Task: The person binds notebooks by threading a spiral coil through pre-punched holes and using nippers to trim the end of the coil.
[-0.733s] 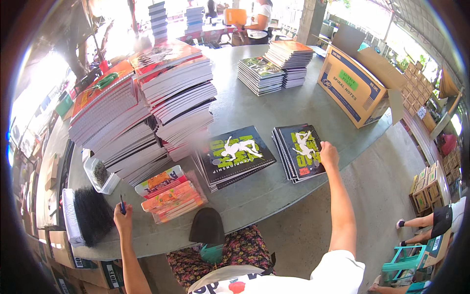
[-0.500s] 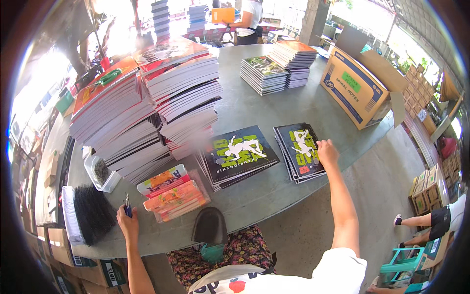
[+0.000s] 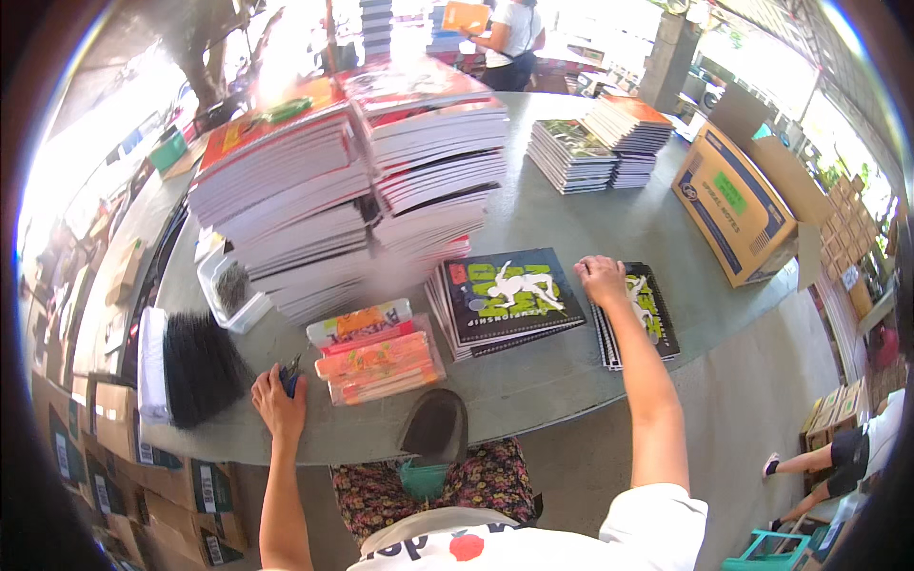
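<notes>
My left hand [image 3: 279, 407] rests on the grey table beside a bundle of black wires, its fingers closed around small blue-handled pliers [image 3: 291, 378]. My right hand [image 3: 602, 279] is at the far left corner of a small stack of dark spiral notebooks [image 3: 652, 314], fingers bent. What its fingertips pinch, if anything, is hidden. A wider stack of notebooks [image 3: 514, 295] with a white figure on the cover lies just to the left. Between the hands are plastic-wrapped orange packs [image 3: 376, 366].
Tall piles of bound pages [image 3: 286, 190] rise at the left, behind a clear plastic tub [image 3: 231, 290] and the black wires [image 3: 200, 366]. Farther back are finished notebook stacks [image 3: 571, 157] and an open carton [image 3: 733, 205]. A dark rounded object [image 3: 434, 425] sits at the near edge. Another person stands beyond the table.
My right hand has moved from the right edge of the small notebook stack to its far left corner. My left hand stays by the pliers. The whole view has shifted, with things appearing farther right.
</notes>
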Demonstrator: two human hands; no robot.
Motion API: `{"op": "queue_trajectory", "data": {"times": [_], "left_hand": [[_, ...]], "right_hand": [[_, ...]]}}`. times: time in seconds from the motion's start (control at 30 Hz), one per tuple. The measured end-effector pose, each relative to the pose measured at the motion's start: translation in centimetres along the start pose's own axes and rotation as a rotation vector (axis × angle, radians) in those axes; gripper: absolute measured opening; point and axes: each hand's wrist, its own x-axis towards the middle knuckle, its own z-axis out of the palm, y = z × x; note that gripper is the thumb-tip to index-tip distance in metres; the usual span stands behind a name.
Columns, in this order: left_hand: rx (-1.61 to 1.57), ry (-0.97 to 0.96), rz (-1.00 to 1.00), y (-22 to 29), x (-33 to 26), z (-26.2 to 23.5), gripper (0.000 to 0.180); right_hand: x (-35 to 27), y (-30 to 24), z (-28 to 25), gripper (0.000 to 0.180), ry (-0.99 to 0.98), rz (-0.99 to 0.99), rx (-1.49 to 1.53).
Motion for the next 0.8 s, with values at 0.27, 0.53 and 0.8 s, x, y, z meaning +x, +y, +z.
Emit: {"op": "queue_trajectory", "data": {"times": [0.27,0.53,0.8], "left_hand": [[-0.014,0.104,0.071,0.4,-0.2,-0.2,0.044],[-0.184,0.183,0.075,0.2,-0.5,-0.8,0.031],[-0.633,0.5,0.368,10.6,-1.3,-18.4,0.017]], "right_hand": [[-10.5,-14.8,-6.8,0.047,0.272,-0.987,0.224],[-12.8,-16.1,-3.1,0.05,0.273,-0.856,0.102],[-12.5,-14.1,-4.5,0.03,0.284,-0.697,0.54]]}}
